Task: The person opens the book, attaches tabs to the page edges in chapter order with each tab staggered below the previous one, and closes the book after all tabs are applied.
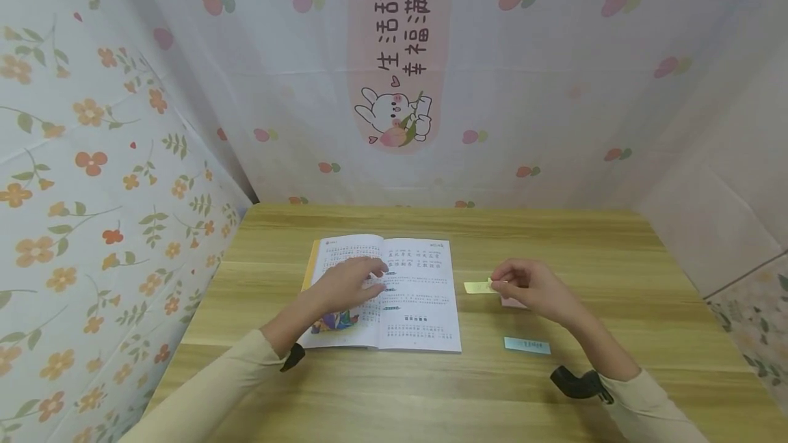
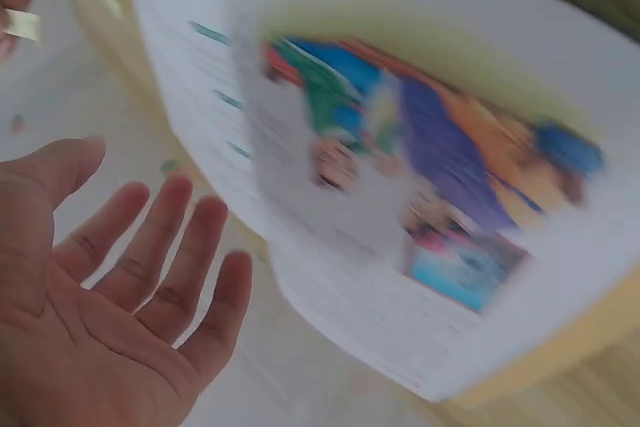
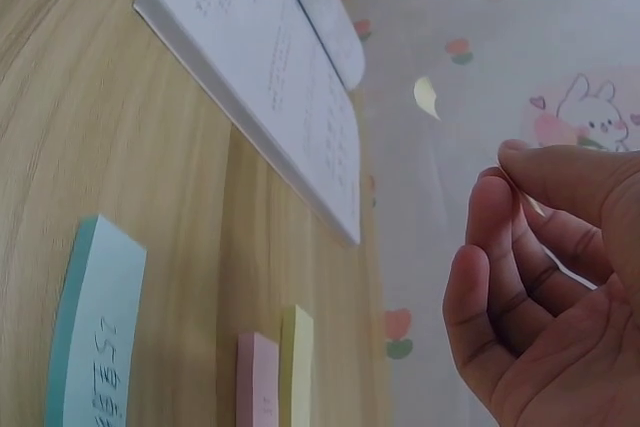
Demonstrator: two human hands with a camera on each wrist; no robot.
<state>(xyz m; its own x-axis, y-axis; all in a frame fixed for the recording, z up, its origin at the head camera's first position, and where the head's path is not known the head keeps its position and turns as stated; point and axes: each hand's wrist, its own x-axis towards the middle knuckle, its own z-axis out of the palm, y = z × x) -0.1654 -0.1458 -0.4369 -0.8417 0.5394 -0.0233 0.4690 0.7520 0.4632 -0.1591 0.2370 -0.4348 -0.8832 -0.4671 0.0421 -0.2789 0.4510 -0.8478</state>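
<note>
**Yellow note pinched beside the open book**

Yellow note (image 1: 481,287) is sitting between your right hand's (image 1: 534,287) thumb and fingertips, held just above the table (image 1: 615,251) and just to the right of the book (image 1: 418,306). Your right fingers (image 3: 500,247) are curling in toward the palm as they are pinching it; in the right wrist view only the thin edge of the paper is showing at the fingertips.

Your left hand (image 1: 347,284) is lying over the book's left page, fingers straight and slightly spread, reaching toward the spine. In the left wrist view your left palm is facing the camera with the fingers (image 2: 160,247) fanned open and holding nothing, and the page with the coloured picture (image 2: 430,177) is looking blurred beside it. Whether your fingertips are actually touching the paper, you are not able to tell from these views.

The book is lying open and flat near the middle of the table, its yellow cover edge peeking out along the left side.

Under your right hand a pink pad (image 1: 512,303) is partly showing. The right wrist view is showing it lying just beside a yellow pad (image 3: 297,367), the two side by side. A blue pad (image 1: 527,345) with writing on it is lying nearer to you, apart from the book's lower right corner.
</note>
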